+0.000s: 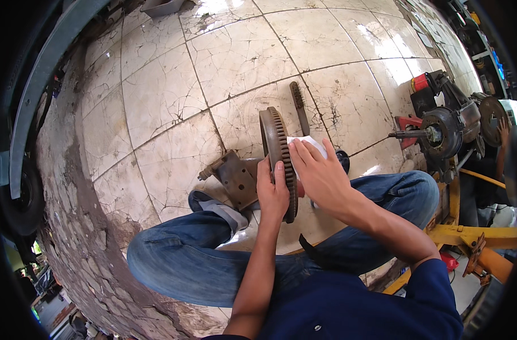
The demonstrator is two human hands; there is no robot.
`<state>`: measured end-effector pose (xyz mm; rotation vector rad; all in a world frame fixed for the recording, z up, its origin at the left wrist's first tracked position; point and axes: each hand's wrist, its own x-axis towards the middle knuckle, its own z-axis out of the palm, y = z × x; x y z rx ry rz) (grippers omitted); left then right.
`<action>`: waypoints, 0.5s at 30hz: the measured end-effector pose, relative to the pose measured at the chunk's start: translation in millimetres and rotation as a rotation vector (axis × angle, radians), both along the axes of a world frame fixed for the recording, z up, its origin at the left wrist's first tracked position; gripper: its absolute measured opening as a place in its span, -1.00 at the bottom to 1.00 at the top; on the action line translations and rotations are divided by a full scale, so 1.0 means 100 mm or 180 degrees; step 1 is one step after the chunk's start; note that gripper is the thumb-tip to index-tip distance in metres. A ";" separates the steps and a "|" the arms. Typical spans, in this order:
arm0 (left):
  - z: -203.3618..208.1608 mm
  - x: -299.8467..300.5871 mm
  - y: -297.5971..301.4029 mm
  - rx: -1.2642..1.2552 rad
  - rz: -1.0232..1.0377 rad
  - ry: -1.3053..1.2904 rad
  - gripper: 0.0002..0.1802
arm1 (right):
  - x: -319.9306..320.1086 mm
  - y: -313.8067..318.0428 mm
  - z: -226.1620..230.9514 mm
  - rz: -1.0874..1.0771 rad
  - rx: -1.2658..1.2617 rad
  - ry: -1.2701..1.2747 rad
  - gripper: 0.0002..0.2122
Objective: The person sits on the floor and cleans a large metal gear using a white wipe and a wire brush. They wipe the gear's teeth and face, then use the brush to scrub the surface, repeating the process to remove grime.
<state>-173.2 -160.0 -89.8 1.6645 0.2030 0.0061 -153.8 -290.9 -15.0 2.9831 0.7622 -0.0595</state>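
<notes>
A brown, rust-toned flywheel with a toothed rim stands on edge between my hands, above the floor in front of my lap. My left hand grips its near left side, thumb over the teeth. On the right face, my right hand presses a folded white sheet, paper or cloth, with its fingers nearly straight over it. Much of that face is hidden from me. Beyond the flywheel, a wire brush lies on the tiles. To its left rests a rusty metal housing with a stub at one end.
My crossed legs in jeans frame the work on cracked tiles. At right, a hub assembly with a shaft sits by a red stand. Another person's hand touches a disc there. A yellow frame stands nearer.
</notes>
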 end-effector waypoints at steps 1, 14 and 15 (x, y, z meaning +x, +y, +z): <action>0.00 0.00 -0.01 -0.0020 -0.0028 -0.0009 -0.67 | 0.02 0.00 0.01 0.0002 -0.0130 -0.0019 -0.49; 0.03 -0.03 -0.02 0.0028 -0.0071 0.0172 -0.68 | 0.10 -0.07 -0.04 -0.0145 0.0257 0.0162 -0.50; -0.01 -0.03 -0.02 0.0049 -0.0083 0.0138 -0.68 | 0.21 -0.05 -0.06 -0.0245 0.0261 0.0206 -0.51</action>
